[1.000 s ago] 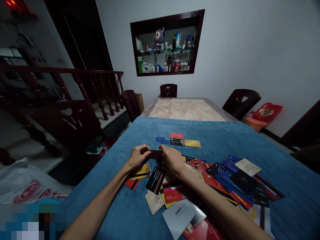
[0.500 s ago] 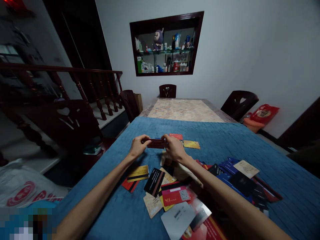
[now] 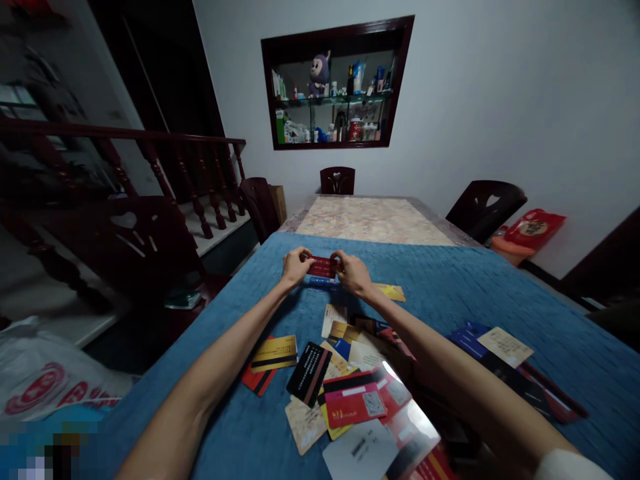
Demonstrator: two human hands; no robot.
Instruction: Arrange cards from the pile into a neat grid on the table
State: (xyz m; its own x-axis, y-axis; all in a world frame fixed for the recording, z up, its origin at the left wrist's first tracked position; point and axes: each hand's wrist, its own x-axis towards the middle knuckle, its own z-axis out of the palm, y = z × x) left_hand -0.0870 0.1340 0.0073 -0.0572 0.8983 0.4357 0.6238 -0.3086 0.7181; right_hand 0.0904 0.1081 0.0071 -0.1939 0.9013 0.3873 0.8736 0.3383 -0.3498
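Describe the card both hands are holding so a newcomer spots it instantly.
On the blue cloth, follow both forearms to the far end. The red card is pinched between left hand and right hand. Unlike the others, it is lifted off the cloth.

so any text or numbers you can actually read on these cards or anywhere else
None can be read.
Red card, held between left hand and right hand: print too blurred.
Black card: white lines, too small.
Red and pink card: yellow marks, unreadable.
White card: dark word, blurred.
Shelf bottles: labels too small.
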